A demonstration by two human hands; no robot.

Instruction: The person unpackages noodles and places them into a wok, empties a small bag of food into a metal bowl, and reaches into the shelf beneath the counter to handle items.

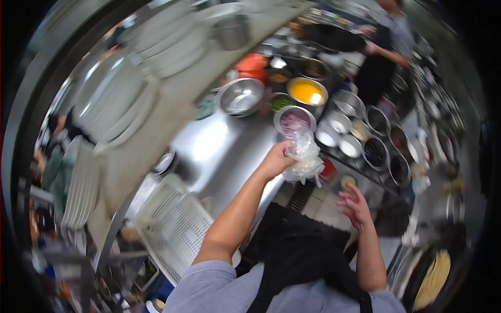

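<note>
My left hand (pixel 277 160) is closed around a crumpled clear plastic bag (pixel 303 156). Something pale shows inside the bag, too blurred to name. The bag hangs just in front of a metal bowl of sliced pink-purple food (pixel 294 123), near the edge of the steel counter (pixel 209 143). Lower right, my right hand (pixel 355 205) is held in the air with its fingers apart and nothing in it. Below and beyond its fingertips is a small round container (pixel 348 181), seemingly apart from the hand.
A white perforated basket (pixel 175 229) stands at the left. Plate stacks (pixel 117 99) line the shelf above. Behind the bag are a bowl of yellow liquid (pixel 307 92), an empty-looking steel bowl (pixel 240 97) and several seasoning pots (pixel 376 151). Another person (pixel 391 41) works at a wok (pixel 334 37).
</note>
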